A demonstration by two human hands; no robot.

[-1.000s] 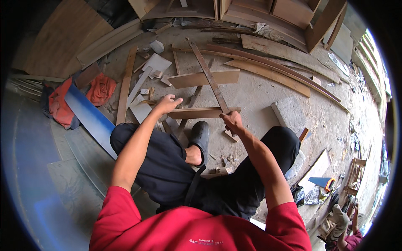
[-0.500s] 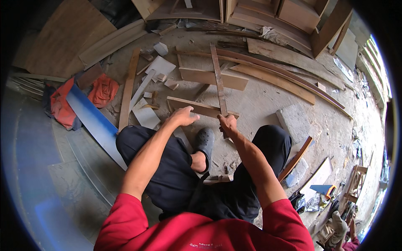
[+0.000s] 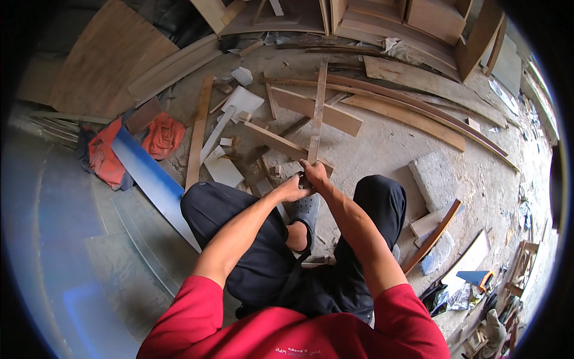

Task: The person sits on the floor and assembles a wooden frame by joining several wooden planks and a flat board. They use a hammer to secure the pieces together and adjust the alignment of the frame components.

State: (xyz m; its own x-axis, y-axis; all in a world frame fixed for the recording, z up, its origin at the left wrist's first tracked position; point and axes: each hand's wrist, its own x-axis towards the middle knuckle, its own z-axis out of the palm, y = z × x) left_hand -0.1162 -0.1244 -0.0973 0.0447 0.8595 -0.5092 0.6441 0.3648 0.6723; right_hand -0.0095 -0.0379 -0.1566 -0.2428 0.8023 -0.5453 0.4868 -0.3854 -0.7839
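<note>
A long, narrow wooden strip [image 3: 318, 113] runs away from me, lying across two short boards set on edge. My right hand [image 3: 315, 173] is closed around its near end. Close against it, my left hand [image 3: 293, 189] is curled with the fingers bent; a small dark spot shows between the hands, and what the left fingers hold is hidden. Beneath the strip, the nearer board [image 3: 278, 139] slants down toward my hands. The farther board [image 3: 347, 119] lies beyond it. Both hands are above my grey clog [image 3: 306, 210], between my knees.
A blue-and-white panel [image 3: 146, 173] lies at left beside orange cloth [image 3: 164, 136]. Long planks [image 3: 406, 122] stretch across the back right. A pale block [image 3: 435, 179] and a handsaw [image 3: 478, 279] are at right. Wooden cabinets [image 3: 400, 39] stand at the back.
My left hand has moved right, from above the nearer board to beside my right hand, and has curled. The nearer board now lies more slanted. My right hand stays on the strip's end.
</note>
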